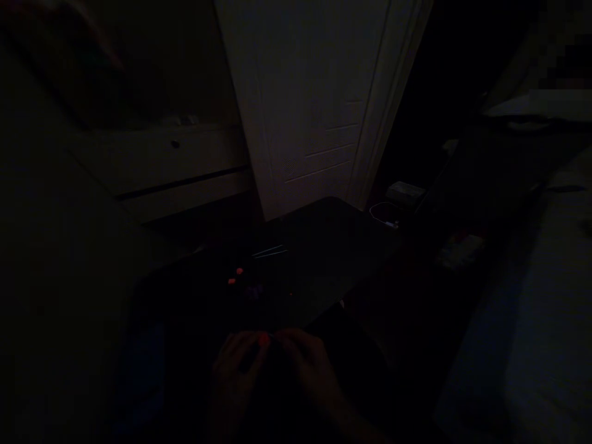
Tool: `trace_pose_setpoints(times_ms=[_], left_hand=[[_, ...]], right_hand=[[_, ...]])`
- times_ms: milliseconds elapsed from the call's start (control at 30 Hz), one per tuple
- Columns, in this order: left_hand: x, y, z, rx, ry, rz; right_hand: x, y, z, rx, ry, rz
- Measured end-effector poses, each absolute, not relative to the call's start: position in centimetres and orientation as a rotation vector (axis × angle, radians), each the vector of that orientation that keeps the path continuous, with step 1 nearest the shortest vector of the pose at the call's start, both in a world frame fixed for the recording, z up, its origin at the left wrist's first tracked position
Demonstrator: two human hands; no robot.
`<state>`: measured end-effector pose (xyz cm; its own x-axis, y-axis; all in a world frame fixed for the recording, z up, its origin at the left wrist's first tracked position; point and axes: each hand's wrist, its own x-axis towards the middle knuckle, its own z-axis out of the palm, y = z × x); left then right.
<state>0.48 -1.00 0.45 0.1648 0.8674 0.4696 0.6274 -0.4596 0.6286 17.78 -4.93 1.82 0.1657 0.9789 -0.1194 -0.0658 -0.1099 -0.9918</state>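
Where the dark table (324, 246) ends nearest, both hands (272, 364) meet, pinching a small red piece (263, 338).

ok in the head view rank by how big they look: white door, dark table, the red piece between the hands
1. white door
2. dark table, though its edges fade into the dark
3. red piece, tiny, at the fingertips of the left hand and right hand

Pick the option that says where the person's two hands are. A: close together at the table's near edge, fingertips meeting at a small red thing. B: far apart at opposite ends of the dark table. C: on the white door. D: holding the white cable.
A: the left hand and right hand meet at a small red thing by the near edge of the dark table.
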Motion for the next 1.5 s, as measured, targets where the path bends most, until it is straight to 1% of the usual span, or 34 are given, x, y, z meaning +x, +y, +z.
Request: trace_pose_setpoints(times_ms=[467, 667, 933, 1100, 1367, 1500], left_hand=[[0.1, -0.8, -0.1, 2.146, 1.428, 1.167], [0.2, -0.9, 0.5, 2.177, 1.397, 1.118], [0.5, -0.8, 0.4, 2.136, 1.444, 1.183], [0.5, -0.8, 0.4, 2.162, 1.43, 1.155], [0.1, -0.7, -0.3, 2.199, 1.394, 1.164], [0.3, -0.7, -0.1, 2.156, 1.432, 1.172]], right_hand=[[18.9, -4.8, 3.7, -1.268, -1.129, 1.257], [18.3, -5.0, 2.9, -1.318, -1.03, 1.168], [18.6, -4.9, 2.9, -1.317, -1.057, 1.217], [18.7, -4.6, 2.5, -1.384, -0.992, 1.153], [18.8, -4.6, 2.5, -1.305, -1.003, 1.299], [19.6, -4.4, 2.5, -1.389, -0.929, 1.274]])
